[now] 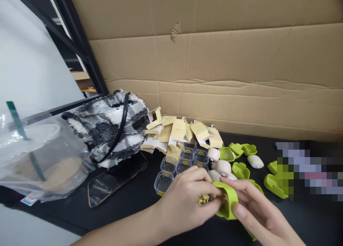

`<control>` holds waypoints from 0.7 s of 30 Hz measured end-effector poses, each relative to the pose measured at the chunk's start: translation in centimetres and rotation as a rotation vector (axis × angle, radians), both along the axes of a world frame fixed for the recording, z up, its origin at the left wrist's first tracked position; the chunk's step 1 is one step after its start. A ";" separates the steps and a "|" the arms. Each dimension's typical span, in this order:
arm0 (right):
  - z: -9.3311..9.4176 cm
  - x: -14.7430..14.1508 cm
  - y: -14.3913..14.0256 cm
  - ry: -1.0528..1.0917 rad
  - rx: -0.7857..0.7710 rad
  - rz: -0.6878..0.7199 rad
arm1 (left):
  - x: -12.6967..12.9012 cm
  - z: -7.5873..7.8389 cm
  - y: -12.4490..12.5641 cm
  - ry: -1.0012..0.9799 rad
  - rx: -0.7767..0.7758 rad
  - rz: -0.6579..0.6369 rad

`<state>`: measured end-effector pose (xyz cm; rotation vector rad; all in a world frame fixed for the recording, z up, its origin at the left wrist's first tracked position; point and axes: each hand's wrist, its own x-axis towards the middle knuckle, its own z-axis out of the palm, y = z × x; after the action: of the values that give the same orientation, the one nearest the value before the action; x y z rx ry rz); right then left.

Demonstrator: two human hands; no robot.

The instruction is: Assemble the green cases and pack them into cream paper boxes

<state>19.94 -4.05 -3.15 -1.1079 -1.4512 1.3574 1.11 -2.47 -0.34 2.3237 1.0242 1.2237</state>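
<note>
My right hand (257, 212) grips a lime-green, hollow, cup-like plastic piece (232, 203), thumb on its near side and fingers behind. My left hand (184, 199) is closed, its fingertips pinching at the green piece's opening. A small gold-coloured, notched piece (203, 199) sticks out between the left fingers; the rest of it is hidden. Just beyond the hands lie white rounded pieces (223, 168) and more green flower-shaped pieces (241, 171). Small clear square boxes (164, 181) with yellow labels stand beyond my left hand.
Opened cream cardboard boxes (179, 130) are piled at the back before a cardboard wall (214, 60). On the left are a shaggy black-and-white bag (115, 121), a dark phone (115, 181) and a plastic bag with a drink cup (45, 160). A blurred patch covers the right side.
</note>
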 end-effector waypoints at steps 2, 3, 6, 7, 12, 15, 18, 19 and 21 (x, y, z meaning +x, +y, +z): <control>-0.1 0.5 0.5 -0.034 0.005 0.032 | -0.2 0.2 0.0 0.090 0.066 0.024; -0.2 0.7 0.7 -0.048 0.010 0.044 | -0.3 0.3 0.1 0.108 0.078 0.030; -0.6 1.3 1.2 -0.092 0.053 0.077 | -0.3 0.5 0.0 0.080 0.054 0.018; -0.6 1.4 1.3 -0.103 0.068 0.084 | -0.2 0.6 0.0 0.062 0.048 0.014; -0.2 0.8 0.6 -0.108 0.056 0.007 | -0.1 0.7 -0.2 0.040 0.087 -0.031; 0.3 0.1 0.1 -0.102 0.030 -0.055 | -0.3 0.6 -0.2 0.083 0.104 -0.059; 0.7 -0.1 0.1 -0.099 0.039 -0.057 | -0.3 0.5 -0.1 0.109 0.094 -0.061; 0.7 -0.1 0.1 -0.096 0.043 -0.057 | -0.2 0.5 -0.1 0.111 0.090 -0.056; 0.8 -0.1 0.2 -0.097 0.054 -0.058 | -0.1 0.4 -0.1 0.090 0.078 -0.046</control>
<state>19.82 -3.88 -2.31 -1.1857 -1.5043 1.2321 1.06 -2.53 0.03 2.4678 0.9626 1.1712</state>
